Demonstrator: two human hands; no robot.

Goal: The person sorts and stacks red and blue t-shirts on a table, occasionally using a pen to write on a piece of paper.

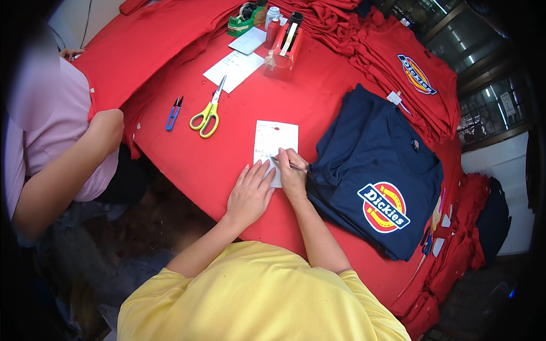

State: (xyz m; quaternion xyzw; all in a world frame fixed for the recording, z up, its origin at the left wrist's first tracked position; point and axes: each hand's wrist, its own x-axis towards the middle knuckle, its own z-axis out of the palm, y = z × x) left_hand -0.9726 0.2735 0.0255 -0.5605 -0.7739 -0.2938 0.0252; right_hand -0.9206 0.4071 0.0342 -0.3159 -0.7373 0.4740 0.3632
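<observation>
A small white sheet of paper (278,134) with handwritten lines lies on the red cloth in front of me. My left hand (250,192) rests flat over its lower left edge, fingers stretched out. Gripped in my right hand (293,175) is a pen (298,167), its tip at the writing on the sheet. Directly right of that hand lies a dark navy shirt (347,148), folded, with a round red and yellow printed badge. Yellow-handled scissors (209,113) and blue thread snips (174,115) lie beyond the paper to the left.
At the back stand a red tape dispenser (281,59), a green tape dispenser (242,25) and small bottles (273,17). Another written sheet (230,71) lies nearby. Red garments (404,68) are heaped along the far right. A co-worker in pink (62,113) sits at the left edge.
</observation>
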